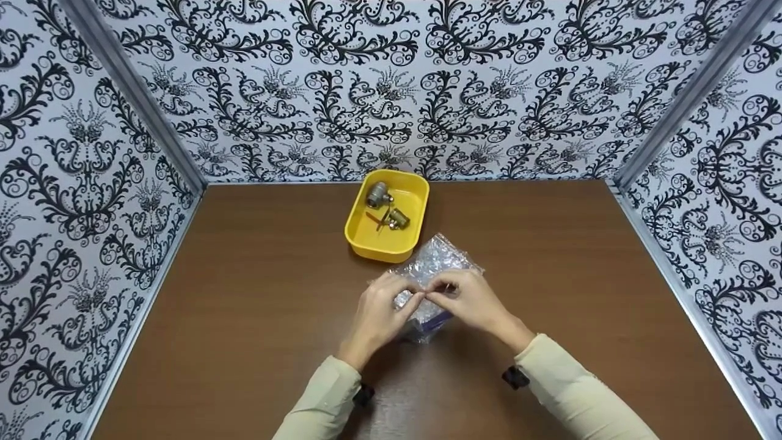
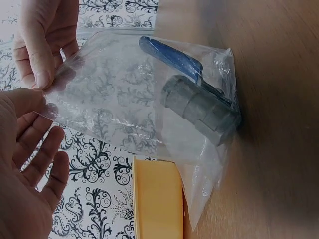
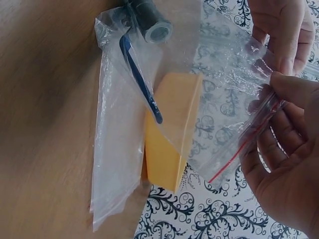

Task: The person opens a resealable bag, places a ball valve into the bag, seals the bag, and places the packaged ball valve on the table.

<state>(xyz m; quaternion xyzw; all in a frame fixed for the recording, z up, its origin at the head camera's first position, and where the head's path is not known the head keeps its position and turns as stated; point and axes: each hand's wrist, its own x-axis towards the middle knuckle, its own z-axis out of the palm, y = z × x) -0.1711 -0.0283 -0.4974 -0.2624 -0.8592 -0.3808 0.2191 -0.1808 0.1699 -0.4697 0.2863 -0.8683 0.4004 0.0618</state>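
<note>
Plainly transparent bag, grey valve inside, blue lever

Left grip, right grip pinching (adjacent).

No text, label, brand, number or sign can be read: not on the yellow tray, nor on the grey fitting and brass-coloured fitting inside it, nor on the clear plastic bag at the tray's near side or its blue-handled valve.
</note>
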